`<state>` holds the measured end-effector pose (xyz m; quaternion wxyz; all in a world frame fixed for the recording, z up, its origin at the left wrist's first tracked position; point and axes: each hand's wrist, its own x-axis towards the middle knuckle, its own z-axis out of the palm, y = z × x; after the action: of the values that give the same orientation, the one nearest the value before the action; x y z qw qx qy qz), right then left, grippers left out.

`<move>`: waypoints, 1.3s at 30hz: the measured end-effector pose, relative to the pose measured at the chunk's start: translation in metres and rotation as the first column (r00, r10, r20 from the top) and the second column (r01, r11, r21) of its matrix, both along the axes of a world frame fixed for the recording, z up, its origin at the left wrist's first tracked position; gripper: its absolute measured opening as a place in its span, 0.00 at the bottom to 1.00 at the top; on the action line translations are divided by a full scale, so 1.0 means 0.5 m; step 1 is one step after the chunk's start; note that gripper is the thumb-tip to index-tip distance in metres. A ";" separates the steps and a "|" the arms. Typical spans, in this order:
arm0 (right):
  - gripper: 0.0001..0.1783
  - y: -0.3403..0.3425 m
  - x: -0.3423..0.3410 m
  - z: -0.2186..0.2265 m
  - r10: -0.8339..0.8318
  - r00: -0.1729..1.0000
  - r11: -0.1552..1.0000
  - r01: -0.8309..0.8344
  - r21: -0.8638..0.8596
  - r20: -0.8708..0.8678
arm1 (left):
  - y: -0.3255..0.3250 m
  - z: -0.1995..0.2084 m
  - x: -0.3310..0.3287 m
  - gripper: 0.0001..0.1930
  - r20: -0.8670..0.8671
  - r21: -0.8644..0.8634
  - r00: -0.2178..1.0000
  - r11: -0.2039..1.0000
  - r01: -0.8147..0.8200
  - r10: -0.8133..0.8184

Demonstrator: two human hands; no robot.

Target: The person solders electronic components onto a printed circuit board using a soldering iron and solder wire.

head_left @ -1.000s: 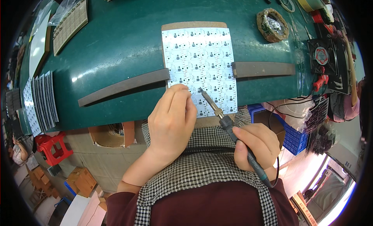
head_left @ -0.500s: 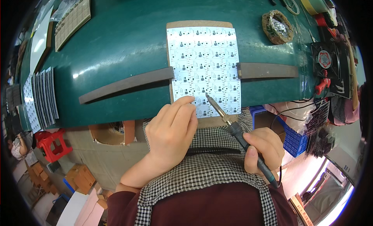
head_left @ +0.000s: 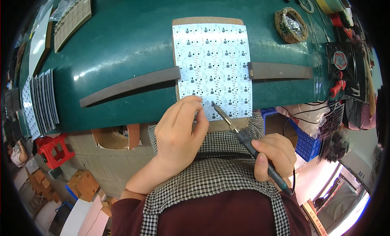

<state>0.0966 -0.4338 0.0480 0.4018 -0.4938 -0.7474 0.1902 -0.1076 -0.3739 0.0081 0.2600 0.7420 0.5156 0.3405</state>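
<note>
A white circuit board panel (head_left: 203, 67) with rows of small dark parts lies on a brown backing board (head_left: 207, 21) at the table's near edge. My right hand (head_left: 276, 157) grips a soldering iron (head_left: 246, 140) by its dark handle. The iron's metal tip meets the panel in its lower rows, beside a small dark part. Over the panel's lower left corner, my left hand (head_left: 176, 132) is closed with its fingers curled and their tips near the panel. Whatever those fingers may hold is hidden.
Dark flat bars (head_left: 132, 86) flank the panel on both sides. A rough round tin (head_left: 291, 25) with shiny contents sits at the far right. A stack of panels (head_left: 42, 102) stands at the left, a black fan unit (head_left: 342, 63) at the right. A blue crate (head_left: 306, 144) is below.
The iron's tip has shifted slightly left and down on the panel. My left hand has moved up a little, its thumb now farther from the index finger. The whole view has shifted slightly.
</note>
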 end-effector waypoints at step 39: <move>0.10 -0.028 -0.008 -0.005 -0.010 1.000 0.990 0.007 0.138 0.019 | -0.027 0.026 -0.017 0.08 0.023 -0.042 0.995 0.994 0.096 -0.095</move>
<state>0.0925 -0.4480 0.0453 0.4284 -0.4698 -0.7606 0.1313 -0.1162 -0.3876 0.0212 0.2974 0.7565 0.4838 0.3242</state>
